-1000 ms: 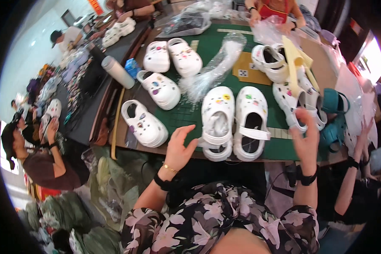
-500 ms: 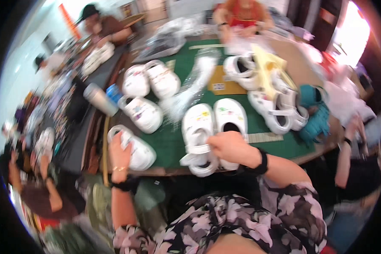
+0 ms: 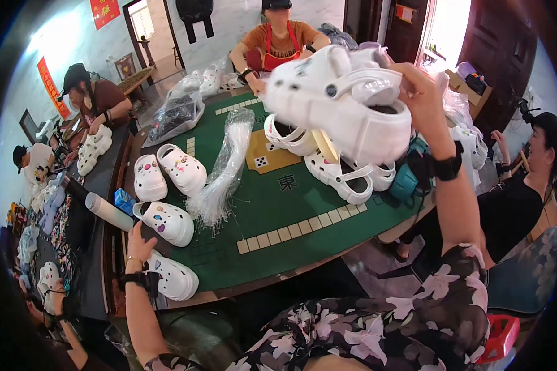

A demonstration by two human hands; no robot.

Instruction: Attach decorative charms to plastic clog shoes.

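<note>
My right hand [image 3: 422,102] holds a pair of white clogs [image 3: 337,102] up above the far right of the table, gripping them at the heel end. The nearer clog hides most of the other. My left hand [image 3: 141,246], fingers stretched and apart, is by the left table edge. It lies between a white clog with colourful charms [image 3: 170,224] and a plainer white clog [image 3: 176,278] nearest me. Its fingertips are close to the charmed clog's heel; whether they touch I cannot tell. Two more charmed clogs [image 3: 150,178] [image 3: 182,170] stand beyond.
A bundle of clear plastic ties [image 3: 226,170] lies on the green tabletop [image 3: 272,213]. Other white clogs [image 3: 340,176] and teal shoes [image 3: 408,185] are at the right. A pale bottle [image 3: 108,211] and blue box [image 3: 125,201] flank the left edge. People sit around, one opposite [image 3: 291,46].
My right hand has lifted the pair of white clogs from the table's front edge, up and to the right. My left hand has come off the nearest clog. The view has shifted.
</note>
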